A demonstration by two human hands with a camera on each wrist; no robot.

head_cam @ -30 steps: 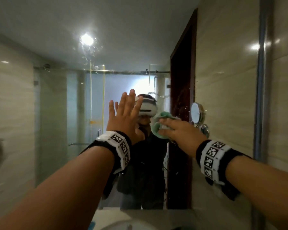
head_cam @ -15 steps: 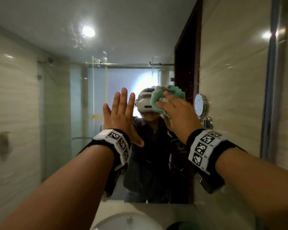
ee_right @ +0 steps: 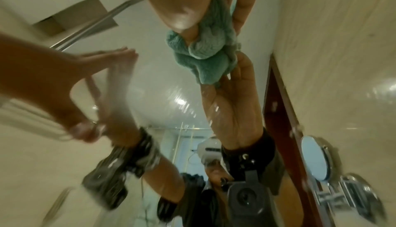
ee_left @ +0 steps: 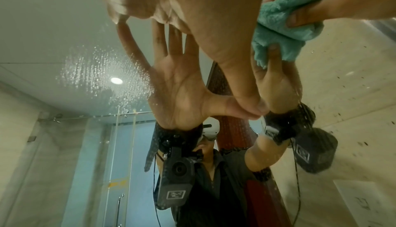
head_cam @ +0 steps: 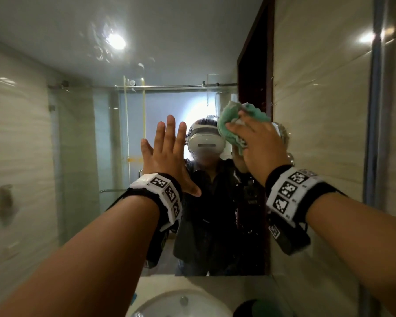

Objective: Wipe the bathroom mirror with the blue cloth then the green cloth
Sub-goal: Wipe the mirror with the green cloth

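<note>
1. Head view: left hand (head_cam: 167, 154) flat against the mirror (head_cam: 78, 133), fingers (head_cam: 169, 129) straight and spread.
2. Right hand (head_cam: 261, 145) presses the bunched green cloth (head_cam: 229, 124) to the glass, fingers curled round it.
3. Water droplets (ee_left: 102, 71) spot the mirror.
4. Sink (head_cam: 181, 303) below.

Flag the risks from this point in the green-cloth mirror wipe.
1. The bare left hand presses flat on the wall-mounted bathroom mirror; it will likely leave prints on the glass.
2. Water droplets sit upper left, far from the bunched green fluffy cloth; that patch could get missed.
3. The right hand wipes close to the round chrome vanity mirror; it might knock it.
</note>
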